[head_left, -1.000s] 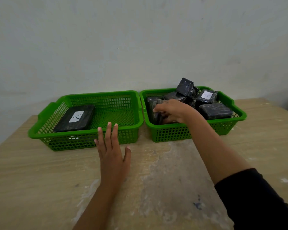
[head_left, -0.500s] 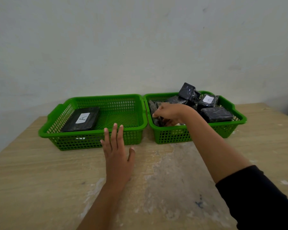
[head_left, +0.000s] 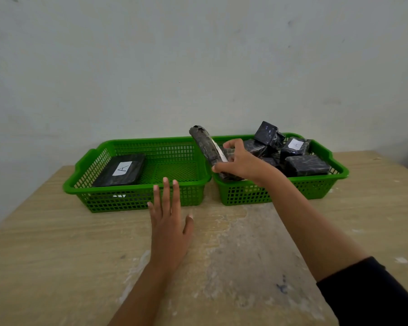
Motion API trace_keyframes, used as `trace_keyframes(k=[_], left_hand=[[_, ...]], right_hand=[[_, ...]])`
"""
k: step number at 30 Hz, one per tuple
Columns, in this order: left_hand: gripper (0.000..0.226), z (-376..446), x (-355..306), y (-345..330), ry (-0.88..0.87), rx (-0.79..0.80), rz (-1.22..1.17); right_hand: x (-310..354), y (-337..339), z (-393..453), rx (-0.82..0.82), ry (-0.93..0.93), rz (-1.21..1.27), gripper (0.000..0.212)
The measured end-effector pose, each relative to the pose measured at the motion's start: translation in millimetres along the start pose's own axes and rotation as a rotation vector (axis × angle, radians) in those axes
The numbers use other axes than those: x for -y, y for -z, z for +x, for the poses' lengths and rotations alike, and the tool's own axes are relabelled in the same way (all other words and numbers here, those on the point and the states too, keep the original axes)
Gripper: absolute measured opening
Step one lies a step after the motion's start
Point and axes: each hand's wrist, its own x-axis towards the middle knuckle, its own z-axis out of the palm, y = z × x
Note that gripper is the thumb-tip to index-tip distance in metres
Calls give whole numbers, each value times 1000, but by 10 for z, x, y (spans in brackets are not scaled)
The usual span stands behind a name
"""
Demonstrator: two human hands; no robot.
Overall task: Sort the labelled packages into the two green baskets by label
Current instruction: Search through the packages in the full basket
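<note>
Your right hand grasps a flat black package by its lower end, tilted up on edge over the left wall of the right basket; its label is almost edge-on and I cannot read it, so it may be sorted wrongly. The wrap looks slippery, and from such an end grip the package could fall back on the pile at 3 o'clock. Your left hand lies open on the table at 7 o'clock, before the left basket, where one "A" package lies.

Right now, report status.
Right hand gripping a black package, tilted up over right basket. Left hand flat on table. Nothing blocking left basket.

glossy wrapped packages, plastic baskets, worn wood table
</note>
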Motion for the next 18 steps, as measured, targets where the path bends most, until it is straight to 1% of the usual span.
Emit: trace_keyframes(k=[3, 5, 8, 10, 14, 18], left_hand=[[84, -84, 49, 11, -10, 101, 52], [82, -148, 107, 4, 8, 195, 90], [68, -222, 187, -5, 86, 357, 162], [61, -238, 191, -5, 114, 414, 201], [59, -217, 162, 7, 113, 417, 204], [59, -200, 167, 29, 115, 405, 144]], right_hand=[[36, -90, -55, -71, 101, -149, 96], [66, -147, -73, -122, 173, -244, 104], [86, -214, -70, -151, 286, -310, 101], [86, -243, -54, -160, 350, -359, 95], [91, -286, 47, -153, 417, -413, 87], [227, -307, 226, -94, 453, -498, 85]])
